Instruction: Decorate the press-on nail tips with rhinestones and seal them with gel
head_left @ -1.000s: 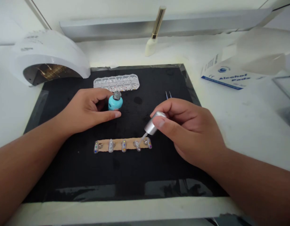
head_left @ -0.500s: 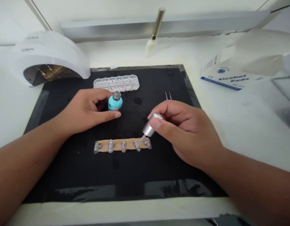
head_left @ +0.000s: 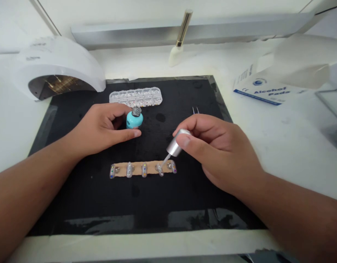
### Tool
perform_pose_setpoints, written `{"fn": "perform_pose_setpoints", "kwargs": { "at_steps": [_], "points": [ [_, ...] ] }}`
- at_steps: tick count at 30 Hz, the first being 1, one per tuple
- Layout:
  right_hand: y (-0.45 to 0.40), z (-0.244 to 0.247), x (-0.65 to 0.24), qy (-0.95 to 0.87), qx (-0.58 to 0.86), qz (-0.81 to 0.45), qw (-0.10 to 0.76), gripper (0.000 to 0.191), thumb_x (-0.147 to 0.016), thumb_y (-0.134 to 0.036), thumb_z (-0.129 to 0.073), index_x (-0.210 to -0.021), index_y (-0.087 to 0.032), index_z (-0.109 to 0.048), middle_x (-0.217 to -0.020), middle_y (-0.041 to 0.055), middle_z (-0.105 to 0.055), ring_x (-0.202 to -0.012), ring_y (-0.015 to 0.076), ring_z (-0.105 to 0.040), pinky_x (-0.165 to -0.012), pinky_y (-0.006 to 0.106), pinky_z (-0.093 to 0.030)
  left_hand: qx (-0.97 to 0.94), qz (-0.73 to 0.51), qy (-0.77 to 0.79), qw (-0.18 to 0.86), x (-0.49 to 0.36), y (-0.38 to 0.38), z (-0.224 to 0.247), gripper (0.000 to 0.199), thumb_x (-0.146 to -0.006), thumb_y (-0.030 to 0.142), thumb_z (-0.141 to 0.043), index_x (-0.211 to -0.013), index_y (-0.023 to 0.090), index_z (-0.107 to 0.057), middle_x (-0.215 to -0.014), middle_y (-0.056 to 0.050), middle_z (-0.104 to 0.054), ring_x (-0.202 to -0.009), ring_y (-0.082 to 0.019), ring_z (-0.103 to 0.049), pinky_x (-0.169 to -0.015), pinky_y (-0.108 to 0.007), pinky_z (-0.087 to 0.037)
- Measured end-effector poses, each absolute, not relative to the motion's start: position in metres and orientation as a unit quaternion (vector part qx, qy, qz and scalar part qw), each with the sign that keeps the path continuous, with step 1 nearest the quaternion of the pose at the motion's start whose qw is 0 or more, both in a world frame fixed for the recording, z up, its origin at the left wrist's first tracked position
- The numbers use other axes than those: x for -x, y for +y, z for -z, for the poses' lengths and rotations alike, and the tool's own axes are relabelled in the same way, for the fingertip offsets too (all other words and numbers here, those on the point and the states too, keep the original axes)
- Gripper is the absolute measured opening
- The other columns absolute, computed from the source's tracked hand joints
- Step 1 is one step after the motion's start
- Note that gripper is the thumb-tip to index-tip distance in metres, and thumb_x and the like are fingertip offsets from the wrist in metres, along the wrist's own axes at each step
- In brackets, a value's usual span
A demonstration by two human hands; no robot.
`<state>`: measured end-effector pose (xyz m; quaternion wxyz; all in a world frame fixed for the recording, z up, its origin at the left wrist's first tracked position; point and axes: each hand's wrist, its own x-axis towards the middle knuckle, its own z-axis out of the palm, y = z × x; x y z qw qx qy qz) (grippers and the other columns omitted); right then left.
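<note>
My left hand (head_left: 106, 128) is closed round a small turquoise nail polish bottle (head_left: 134, 119), its neck uncapped. In my right hand (head_left: 212, 148) I pinch the silver cap of a nail polish brush (head_left: 176, 143), tilted down and to the left. The brush tip meets or hovers just over the fourth false nail from the left (head_left: 160, 170); I cannot tell which. Several silvery false nails with coloured gems sit in a row across a tan strip (head_left: 152, 168). Tweezers (head_left: 195, 110) lie behind my right hand, mostly hidden by it.
A black mat (head_left: 116, 204) covers the table middle. On its far side lies a clear compartment box of gems (head_left: 136, 97). A white nail lamp (head_left: 64, 69) stands at the left, a gold-capped bottle (head_left: 176, 54) at the back, an alcohol pads box (head_left: 264, 87) at the right.
The cap in my right hand has risen slightly, and the brush tip has shifted a little over the same nail. My left hand still holds the bottle in place.
</note>
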<state>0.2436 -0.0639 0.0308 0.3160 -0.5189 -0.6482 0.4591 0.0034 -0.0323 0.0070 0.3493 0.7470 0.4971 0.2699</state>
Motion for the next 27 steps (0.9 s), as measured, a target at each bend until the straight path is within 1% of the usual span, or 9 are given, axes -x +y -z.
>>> {"fn": "perform_pose_setpoints", "kwargs": {
  "at_steps": [6, 12, 16, 22, 27],
  "points": [
    [-0.0607, -0.0327, -0.2420, -0.669, 0.527, -0.424, 0.308, 0.021, -0.081, -0.037, -0.065, -0.067, -0.022, -0.061, -0.055, -0.0017, -0.055, -0.048, 0.0109, -0.045, -0.044, 0.024, -0.036, -0.745, -0.269, 0.497, 0.355, -0.0030, -0.0323, -0.0070, 0.022, -0.075, 0.039, -0.074, -0.079, 0.020, -0.065, -0.067, 0.003, -0.054, -0.057, -0.011, -0.044, -0.051, -0.026, -0.034],
    [-0.0611, -0.0310, -0.2428, -0.655, 0.530, -0.432, 0.322, 0.023, -0.082, -0.040, -0.063, -0.069, -0.022, -0.060, -0.059, 0.0003, -0.057, -0.054, 0.0135, -0.050, -0.046, 0.027, -0.036, -0.752, -0.268, 0.494, 0.345, -0.0038, -0.0318, -0.0072, 0.022, -0.075, 0.039, -0.074, -0.078, 0.019, -0.065, -0.067, 0.002, -0.055, -0.058, -0.012, -0.046, -0.053, -0.026, -0.035],
    [-0.0621, -0.0317, -0.2430, -0.652, 0.526, -0.444, 0.318, 0.023, -0.083, -0.039, -0.063, -0.069, -0.022, -0.059, -0.060, 0.0002, -0.058, -0.054, 0.0134, -0.051, -0.046, 0.027, -0.037, -0.752, -0.264, 0.498, 0.343, -0.0043, -0.0314, -0.0061, 0.022, -0.075, 0.039, -0.073, -0.078, 0.019, -0.065, -0.069, 0.002, -0.056, -0.061, -0.013, -0.046, -0.055, -0.027, -0.035],
    [-0.0618, -0.0346, -0.2415, -0.672, 0.531, -0.420, 0.300, 0.024, -0.082, -0.038, -0.065, -0.066, -0.022, -0.060, -0.055, -0.0018, -0.055, -0.049, 0.0105, -0.045, -0.043, 0.024, -0.036, -0.750, -0.263, 0.499, 0.346, -0.0040, -0.0313, -0.0067, 0.023, -0.075, 0.040, -0.073, -0.078, 0.020, -0.065, -0.067, 0.002, -0.055, -0.059, -0.013, -0.046, -0.054, -0.027, -0.034],
    [-0.0596, -0.0344, -0.2410, -0.671, 0.547, -0.400, 0.300, 0.026, -0.081, -0.040, -0.067, -0.064, -0.022, -0.059, -0.054, -0.0018, -0.053, -0.049, 0.0109, -0.045, -0.044, 0.024, -0.035, -0.746, -0.270, 0.497, 0.352, -0.0050, -0.0322, -0.0082, 0.022, -0.074, 0.038, -0.074, -0.077, 0.019, -0.064, -0.067, 0.002, -0.055, -0.059, -0.012, -0.045, -0.053, -0.026, -0.034]
  ]
}}
